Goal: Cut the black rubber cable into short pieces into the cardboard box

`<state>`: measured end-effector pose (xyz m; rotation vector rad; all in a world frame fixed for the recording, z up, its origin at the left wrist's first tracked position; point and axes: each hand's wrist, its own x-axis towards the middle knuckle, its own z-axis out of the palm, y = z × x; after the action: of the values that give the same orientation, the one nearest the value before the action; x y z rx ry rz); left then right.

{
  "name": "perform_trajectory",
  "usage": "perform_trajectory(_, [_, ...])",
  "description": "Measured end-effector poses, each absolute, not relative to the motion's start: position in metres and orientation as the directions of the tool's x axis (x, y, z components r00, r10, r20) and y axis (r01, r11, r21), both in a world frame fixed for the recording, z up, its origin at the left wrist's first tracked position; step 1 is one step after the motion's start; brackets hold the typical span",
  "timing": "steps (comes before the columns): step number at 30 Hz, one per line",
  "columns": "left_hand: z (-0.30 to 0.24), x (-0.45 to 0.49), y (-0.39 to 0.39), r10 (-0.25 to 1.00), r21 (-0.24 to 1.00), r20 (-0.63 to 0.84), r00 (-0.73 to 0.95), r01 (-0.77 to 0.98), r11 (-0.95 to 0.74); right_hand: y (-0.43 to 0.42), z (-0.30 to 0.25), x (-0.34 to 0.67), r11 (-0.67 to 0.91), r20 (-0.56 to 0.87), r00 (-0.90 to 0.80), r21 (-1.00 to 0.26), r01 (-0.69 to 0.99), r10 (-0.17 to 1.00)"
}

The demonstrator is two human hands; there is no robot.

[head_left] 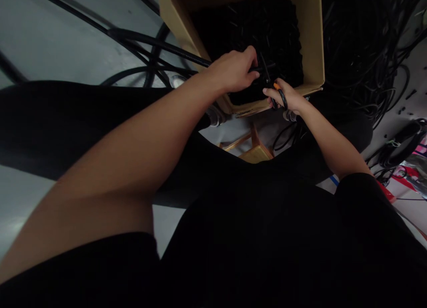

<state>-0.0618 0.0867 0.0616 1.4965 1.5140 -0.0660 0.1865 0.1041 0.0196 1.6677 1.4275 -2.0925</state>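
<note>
My left hand is closed in a pinch on a thin black cable that runs in from the left over the edge of a cardboard box. My right hand grips a small cutter with black and orange handles, its tip pointing up at the spot where my left fingers hold the cable. Both hands hover over the box's near edge. The box is full of short black cable pieces.
Black hoses and cables loop over the grey floor at the left. A dense tangle of black wire lies right of the box. A wooden stool shows between my legs. Red and coloured items lie at the right edge.
</note>
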Motion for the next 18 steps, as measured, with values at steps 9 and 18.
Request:
perform_trajectory(9, [0.050,-0.070,0.088,0.761,0.650,-0.588,0.274,0.720,0.243,0.108,0.031,0.184,-0.623,-0.854,-0.311,-0.518,0.586,0.418])
perform_trajectory(18, [0.040,-0.069,0.089,0.775,0.749,-0.558,0.297,0.583,0.316,0.113,0.039,0.182,-0.658,-0.841,-0.305,-0.540,0.525,0.447])
